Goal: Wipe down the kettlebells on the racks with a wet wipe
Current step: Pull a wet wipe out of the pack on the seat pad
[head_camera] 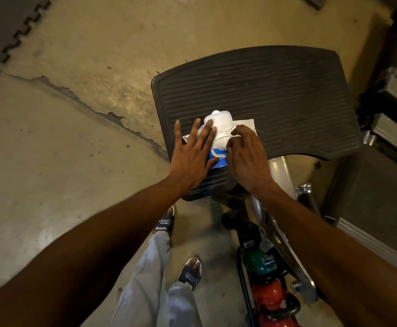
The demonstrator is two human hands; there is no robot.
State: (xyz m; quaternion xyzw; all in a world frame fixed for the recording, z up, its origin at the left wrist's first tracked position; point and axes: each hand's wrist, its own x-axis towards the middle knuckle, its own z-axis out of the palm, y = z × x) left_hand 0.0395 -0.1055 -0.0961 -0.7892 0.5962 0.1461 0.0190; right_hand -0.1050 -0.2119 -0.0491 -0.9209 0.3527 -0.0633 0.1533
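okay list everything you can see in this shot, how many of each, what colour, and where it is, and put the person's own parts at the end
wet wipe pack: one, white and blue, lid open, on the ribbed platform
ribbed platform: one, black, centre right
kettlebells: two, green and red, on a black rack at bottom right
metal steps: grey, right edge
foam mat: dark, interlocking, top left
floor: tan, cracked
sandals: two, dark, on the feet
left hand: flat, presses the pack
right hand: fingers curled at the pack's opening
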